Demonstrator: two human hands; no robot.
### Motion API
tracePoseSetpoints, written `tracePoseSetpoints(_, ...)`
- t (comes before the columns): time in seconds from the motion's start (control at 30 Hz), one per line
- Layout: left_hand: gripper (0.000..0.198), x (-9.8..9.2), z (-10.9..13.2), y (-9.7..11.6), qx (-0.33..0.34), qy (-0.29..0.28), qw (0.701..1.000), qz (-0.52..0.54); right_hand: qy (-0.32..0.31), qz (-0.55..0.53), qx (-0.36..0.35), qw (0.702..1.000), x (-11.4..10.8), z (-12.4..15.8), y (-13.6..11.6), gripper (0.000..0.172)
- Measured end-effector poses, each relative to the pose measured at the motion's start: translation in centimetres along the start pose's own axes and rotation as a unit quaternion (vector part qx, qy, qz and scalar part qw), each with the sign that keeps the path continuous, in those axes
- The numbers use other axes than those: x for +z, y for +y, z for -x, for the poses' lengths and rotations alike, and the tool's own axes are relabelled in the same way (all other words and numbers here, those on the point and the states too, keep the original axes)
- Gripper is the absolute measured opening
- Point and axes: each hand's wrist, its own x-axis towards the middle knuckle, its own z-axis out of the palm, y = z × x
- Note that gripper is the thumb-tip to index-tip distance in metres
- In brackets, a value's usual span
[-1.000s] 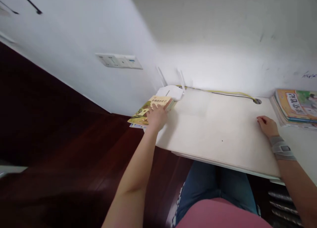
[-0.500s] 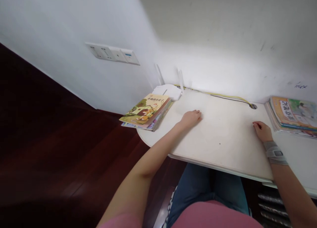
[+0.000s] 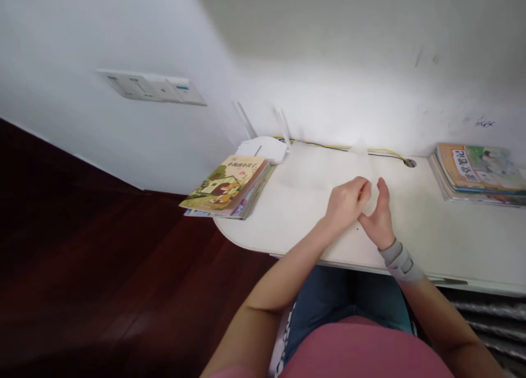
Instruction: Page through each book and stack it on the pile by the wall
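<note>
While left hand (image 3: 346,202) seems to pinch clear film (image 3: 367,164), right hand (image 3: 379,220) is spread; hold edges lightly, avoid creases.

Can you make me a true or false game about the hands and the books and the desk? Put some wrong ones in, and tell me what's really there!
1. A gray band is around the right wrist. True.
2. The left hand and the right hand are close together over the desk. True.
3. The left hand is lying on a book. False: it is away from the books, beside the right hand.
4. The white router is behind the left pile of books. True.
5. The desk is bright red. False: it is white.
6. All the books are in one pile. False: there is also a right pile of books.
</note>
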Motion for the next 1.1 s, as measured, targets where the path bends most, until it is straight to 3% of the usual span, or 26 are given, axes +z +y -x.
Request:
tracePoseSetpoints(0.07,0.013,-0.3,1.9,2.4,0.009,0.041,0.996,0.083,0.035,0.017,-0.004,0.999,-1.3,0.2,-1.1,0.075)
tracePoseSetpoints(0.13,0.014,-1.4,3.6,2.9,-0.019,0.096,0.988,0.122,0.048,0.079,-0.033,0.995,-3.8,0.5,-0.7,0.062)
tracePoseSetpoints(0.2,0.015,-2.8,5.1,1.4,-0.067,0.149,0.981,0.1,0.048,0.159,-0.06,0.984,-6.9,1.2,0.6,0.055)
tracePoseSetpoints(0.27,0.016,-3.7,6.7,-1.2,-0.126,0.164,0.978,0.029,0.02,0.217,-0.077,0.973,-9.4,2.7,2.1,0.054)
tracePoseSetpoints(0.4,0.02,-3.3,10.6,-6.0,-0.191,0.074,0.96,-0.189,-0.141,0.263,-0.072,0.952,-11.4,6.6,4.8,0.052)
tracePoseSetpoints(0.53,0.027,-2.1,13.4,-7.9,-0.131,-0.01,0.932,-0.337,-0.235,0.251,-0.071,0.936,-11.1,9.1,7.4,0.039)
tracePoseSetpoints(0.6,0.027,-1.9,13.8,-8.1,-0.113,-0.032,0.92,-0.374,-0.272,0.248,-0.082,0.926,-11.0,9.3,8.5,0.048)
tracePoseSetpoints(0.7,0.026,-1.9,13.6,-8.2,-0.102,-0.066,0.908,-0.401,-0.301,0.251,-0.1,0.915,-10.9,9.0,9.4,0.062)
tracePoseSetpoints(0.83,0.022,-3.5,11.9,-8.3,-0.096,-0.099,0.907,-0.399,-0.267,0.223,-0.122,0.93,-11.2,8.3,9.6,0.054)
tracePoseSetpoints(0.97,0.034,-9.1,7.0,-10.0,-0.109,-0.04,0.898,-0.424,-0.143,0.154,-0.122,0.97,-12.7,7.0,10.6,0.049)
tracePoseSetpoints(1.03,0.041,-12.6,4.4,-11.8,-0.138,0.002,0.865,-0.483,-0.072,0.142,-0.103,0.982,-13.3,6.4,11.6,0.045)
tracePoseSetpoints(1.1,0.054,-14.9,2.6,-13.7,-0.215,-0.009,0.819,-0.532,-0.02,0.156,-0.09,0.983,-13.6,6.2,12.7,0.041)
